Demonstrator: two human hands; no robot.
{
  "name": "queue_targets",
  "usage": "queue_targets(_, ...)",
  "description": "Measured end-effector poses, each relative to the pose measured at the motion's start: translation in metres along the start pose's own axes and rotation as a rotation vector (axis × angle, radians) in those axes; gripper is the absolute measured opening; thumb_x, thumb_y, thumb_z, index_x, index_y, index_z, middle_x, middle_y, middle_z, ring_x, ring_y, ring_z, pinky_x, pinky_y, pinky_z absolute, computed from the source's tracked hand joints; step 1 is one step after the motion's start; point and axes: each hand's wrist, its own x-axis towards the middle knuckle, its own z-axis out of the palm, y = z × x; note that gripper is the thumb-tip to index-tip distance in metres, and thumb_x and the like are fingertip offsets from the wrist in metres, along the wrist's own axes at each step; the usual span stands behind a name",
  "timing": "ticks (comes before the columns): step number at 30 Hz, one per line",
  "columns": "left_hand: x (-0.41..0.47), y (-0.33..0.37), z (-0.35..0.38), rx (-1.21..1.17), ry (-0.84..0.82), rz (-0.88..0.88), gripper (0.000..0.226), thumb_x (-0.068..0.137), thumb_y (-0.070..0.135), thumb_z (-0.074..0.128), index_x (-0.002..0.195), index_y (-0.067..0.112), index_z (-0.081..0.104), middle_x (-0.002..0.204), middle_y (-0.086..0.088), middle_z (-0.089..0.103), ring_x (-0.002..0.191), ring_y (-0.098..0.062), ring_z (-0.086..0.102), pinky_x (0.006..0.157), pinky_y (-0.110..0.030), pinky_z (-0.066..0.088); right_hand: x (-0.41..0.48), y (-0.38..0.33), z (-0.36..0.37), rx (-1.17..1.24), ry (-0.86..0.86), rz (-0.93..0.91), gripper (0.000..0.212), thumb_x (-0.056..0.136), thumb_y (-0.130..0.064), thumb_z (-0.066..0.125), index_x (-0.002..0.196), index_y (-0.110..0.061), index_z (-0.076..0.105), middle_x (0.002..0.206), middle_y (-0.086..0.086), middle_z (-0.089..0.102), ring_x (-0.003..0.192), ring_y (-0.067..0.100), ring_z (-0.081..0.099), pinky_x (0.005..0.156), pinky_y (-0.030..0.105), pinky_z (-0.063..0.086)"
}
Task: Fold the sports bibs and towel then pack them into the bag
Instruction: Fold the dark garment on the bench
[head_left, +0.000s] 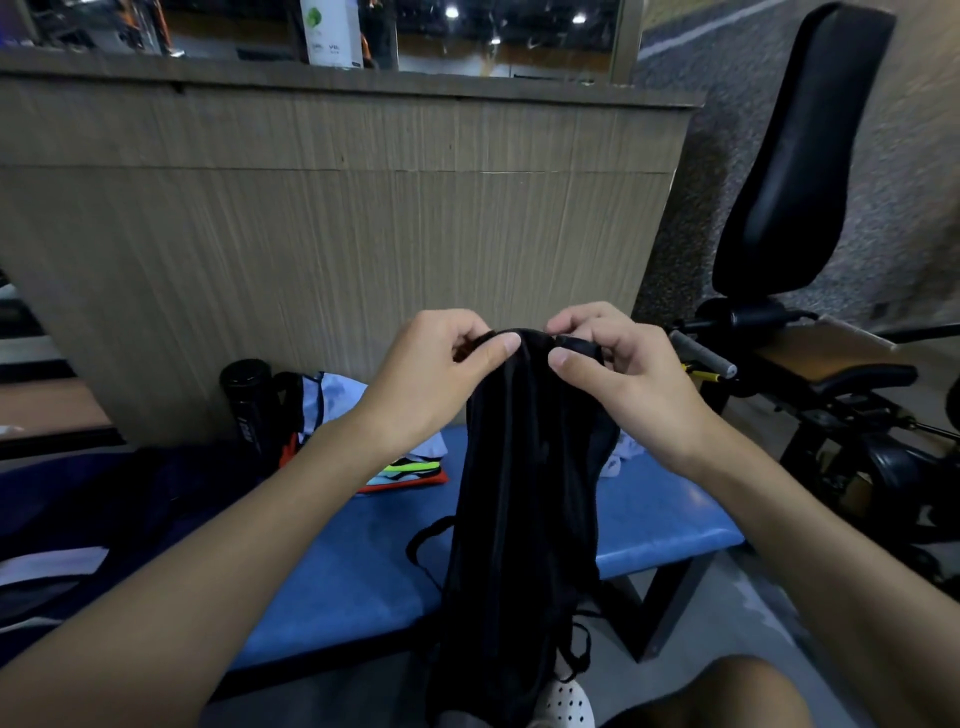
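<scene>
A black drawstring bag (519, 509) hangs upright in front of me, over the blue bench (654, 514). My left hand (431, 374) and my right hand (618, 374) both pinch its gathered top edge, thumbs toward each other. Black cords loop out at the bag's left side and near its bottom. Behind my left forearm a folded stack of bibs (410, 470) in orange, neon yellow and black lies on the bench. A pale blue and white cloth (332, 400) sits further back, partly hidden. A bit of white fabric (621, 454) shows right of the bag.
A black bottle (247, 400) stands at the bench's far left against a wood-grain partition (337, 218). Dark navy fabric (93, 525) covers the left of the bench. A black padded gym machine seat (789, 171) and its frame stand to the right. My knee and white shoe (569, 704) are below.
</scene>
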Motion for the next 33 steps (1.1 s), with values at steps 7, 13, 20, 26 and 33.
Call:
queue_targets(7, 0.006, 0.009, 0.001, -0.060, 0.072, -0.030, 0.039, 0.086, 0.038, 0.072, 0.066, 0.008, 0.057, 0.058, -0.011, 0.056, 0.055, -0.013, 0.049, 0.054, -0.035, 0.041, -0.008, 0.004, 0.007, -0.155, -0.010, -0.110, 0.021, 0.084, -0.026, 0.067, 0.076, -0.006, 0.069, 0.114, 0.000, 0.060, 0.114, 0.016, 0.057, 0.105, 0.037, 0.040)
queue_targets(13, 0.009, 0.009, -0.004, -0.035, 0.138, -0.042, 0.042, 0.089, 0.033, 0.072, 0.069, 0.001, 0.053, 0.057, -0.006, 0.050, 0.052, -0.014, 0.043, 0.052, -0.033, 0.037, -0.010, -0.002, 0.011, -0.083, -0.044, -0.135, 0.015, 0.084, -0.023, 0.068, 0.073, -0.013, 0.068, 0.108, 0.002, 0.064, 0.107, 0.016, 0.060, 0.100, 0.034, 0.041)
queue_targets(20, 0.007, 0.013, -0.005, -0.079, 0.097, -0.029, 0.038, 0.088, 0.033, 0.073, 0.073, 0.003, 0.056, 0.066, -0.028, 0.062, 0.052, -0.031, 0.051, 0.051, -0.045, 0.044, -0.009, 0.010, 0.019, -0.166, -0.003, -0.051, 0.019, 0.092, -0.021, 0.066, 0.080, -0.007, 0.069, 0.082, 0.005, 0.069, 0.083, 0.016, 0.065, 0.080, 0.042, 0.052)
queue_targets(26, 0.000, 0.005, -0.018, -0.204, -0.067, 0.023, 0.006, 0.095, 0.014, 0.065, 0.096, 0.008, 0.065, 0.078, -0.019, 0.071, 0.070, -0.024, 0.062, 0.067, -0.037, 0.049, -0.003, 0.010, 0.010, -0.086, 0.118, -0.008, 0.025, 0.093, -0.016, 0.065, 0.075, -0.001, 0.056, 0.067, 0.008, 0.053, 0.064, 0.014, 0.049, 0.057, 0.040, 0.042)
queue_targets(33, -0.006, 0.003, -0.014, -0.187, -0.142, -0.002, 0.016, 0.083, 0.003, 0.075, 0.095, 0.007, 0.066, 0.087, -0.005, 0.073, 0.080, -0.012, 0.067, 0.077, -0.026, 0.056, 0.002, 0.009, 0.001, -0.132, 0.137, -0.039, 0.027, 0.094, -0.018, 0.064, 0.074, -0.004, 0.053, 0.067, 0.014, 0.050, 0.064, 0.013, 0.047, 0.060, 0.036, 0.041)
